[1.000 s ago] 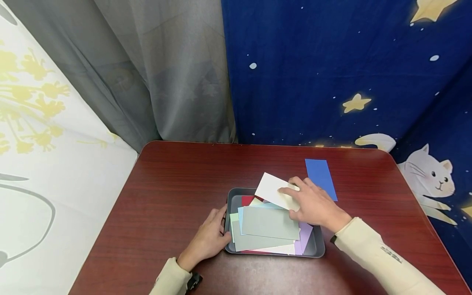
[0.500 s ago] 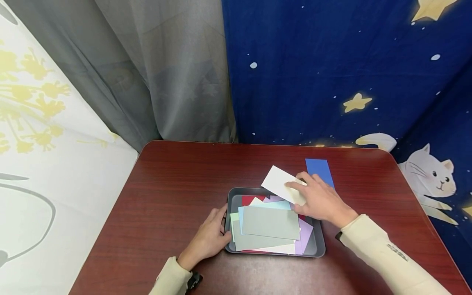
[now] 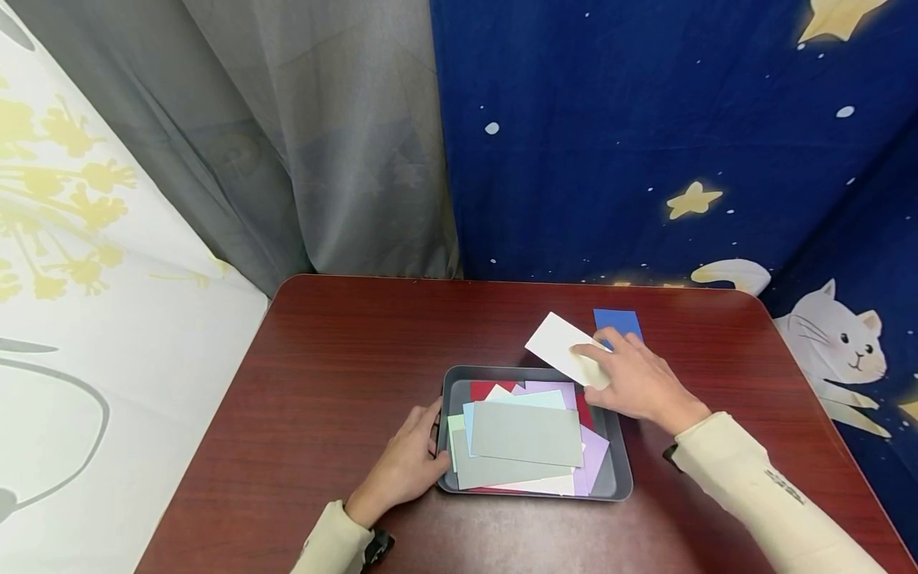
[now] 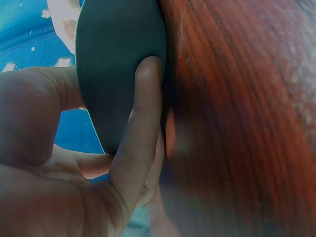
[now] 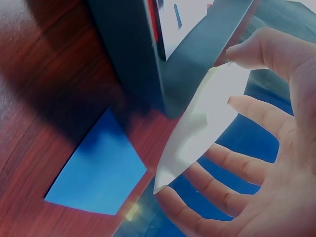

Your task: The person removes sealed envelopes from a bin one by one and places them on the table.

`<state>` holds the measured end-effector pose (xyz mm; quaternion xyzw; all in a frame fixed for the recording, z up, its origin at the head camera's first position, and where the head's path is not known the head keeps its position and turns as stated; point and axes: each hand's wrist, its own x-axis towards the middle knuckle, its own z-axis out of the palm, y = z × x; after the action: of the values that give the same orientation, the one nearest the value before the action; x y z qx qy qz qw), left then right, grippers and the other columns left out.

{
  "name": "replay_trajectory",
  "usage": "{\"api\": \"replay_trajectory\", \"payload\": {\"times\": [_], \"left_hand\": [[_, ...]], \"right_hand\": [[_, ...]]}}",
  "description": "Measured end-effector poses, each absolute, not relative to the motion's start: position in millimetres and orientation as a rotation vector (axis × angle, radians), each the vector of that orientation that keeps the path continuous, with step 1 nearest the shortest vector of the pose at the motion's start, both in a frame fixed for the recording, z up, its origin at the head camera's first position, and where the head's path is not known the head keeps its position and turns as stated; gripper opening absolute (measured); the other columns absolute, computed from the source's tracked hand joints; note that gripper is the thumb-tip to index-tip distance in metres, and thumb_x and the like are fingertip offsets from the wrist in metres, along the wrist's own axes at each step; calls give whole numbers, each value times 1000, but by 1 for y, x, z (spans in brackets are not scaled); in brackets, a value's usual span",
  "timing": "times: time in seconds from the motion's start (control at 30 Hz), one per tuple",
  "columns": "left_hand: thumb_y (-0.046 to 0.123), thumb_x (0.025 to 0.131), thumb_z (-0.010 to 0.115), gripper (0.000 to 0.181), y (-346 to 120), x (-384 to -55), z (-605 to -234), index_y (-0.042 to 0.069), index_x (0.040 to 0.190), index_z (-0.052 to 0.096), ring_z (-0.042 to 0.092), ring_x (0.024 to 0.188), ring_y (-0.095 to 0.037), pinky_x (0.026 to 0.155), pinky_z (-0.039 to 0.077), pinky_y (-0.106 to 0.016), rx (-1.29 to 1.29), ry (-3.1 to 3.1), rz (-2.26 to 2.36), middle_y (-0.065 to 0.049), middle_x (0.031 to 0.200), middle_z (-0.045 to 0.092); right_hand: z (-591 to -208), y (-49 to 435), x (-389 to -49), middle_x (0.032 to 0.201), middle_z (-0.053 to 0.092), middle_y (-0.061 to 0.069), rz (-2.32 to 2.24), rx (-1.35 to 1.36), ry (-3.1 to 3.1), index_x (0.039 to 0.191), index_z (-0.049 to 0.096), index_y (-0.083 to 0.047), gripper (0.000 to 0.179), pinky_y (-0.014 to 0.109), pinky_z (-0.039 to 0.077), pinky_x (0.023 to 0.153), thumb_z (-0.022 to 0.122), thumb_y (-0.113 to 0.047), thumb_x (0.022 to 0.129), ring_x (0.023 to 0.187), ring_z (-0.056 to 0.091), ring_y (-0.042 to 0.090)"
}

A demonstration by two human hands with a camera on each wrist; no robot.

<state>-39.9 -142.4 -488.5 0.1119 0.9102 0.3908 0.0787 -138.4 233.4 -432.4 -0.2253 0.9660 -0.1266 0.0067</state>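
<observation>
The white card (image 3: 562,344) has moved toward the upper right over the last second, in the right hand (image 3: 641,379). It now shows mostly above the tray (image 3: 622,472), tilted, its lower end overlapping the tray's upper-right rim in the head view. The move has uncovered more of a lilac card (image 3: 555,387) and some red card (image 3: 585,413) beneath, so I judge the white card to be off the pile. The hand also hides more of the blue card (image 3: 618,321), which lies on the tabletop (image 3: 344,383) at the frame's upper right.

The right fingers are partly spread yet pinch the white card along its edges, thumb opposite. The left hand (image 3: 405,454) holds the tray's left end, curved fingers against the outer wall, thumb at the rim. A grey card (image 3: 527,433) tops the pile inside the tray, lower centre.

No brand or label can be read; the dark mark (image 3: 784,485) on the right sleeve (image 3: 753,470) is too small to make out.
</observation>
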Motion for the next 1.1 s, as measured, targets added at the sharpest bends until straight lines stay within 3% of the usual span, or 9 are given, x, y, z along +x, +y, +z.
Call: {"api": "replay_trajectory", "payload": {"times": [0.47,1.1], "left_hand": [[0,87,71,83,-142,-39,-489,0,166,43,58,82,-5,67,52,-28,324,2730,1145,-9,125,57],[1,89,71,84,-142,-39,-490,3,167,42,58,82,-7,66,51,-28,313,2729,1142,-8,126,57]], "right_hand": [[-433,261,-148,144,54,19,-432,-543,3009,151,67,-18,65,52,58,62,79,-34,89,114,53,42],[-454,301,-166,145,48,29,-409,-325,2952,155,60,-11,70,68,56,76,78,-37,92,119,49,52]]}}
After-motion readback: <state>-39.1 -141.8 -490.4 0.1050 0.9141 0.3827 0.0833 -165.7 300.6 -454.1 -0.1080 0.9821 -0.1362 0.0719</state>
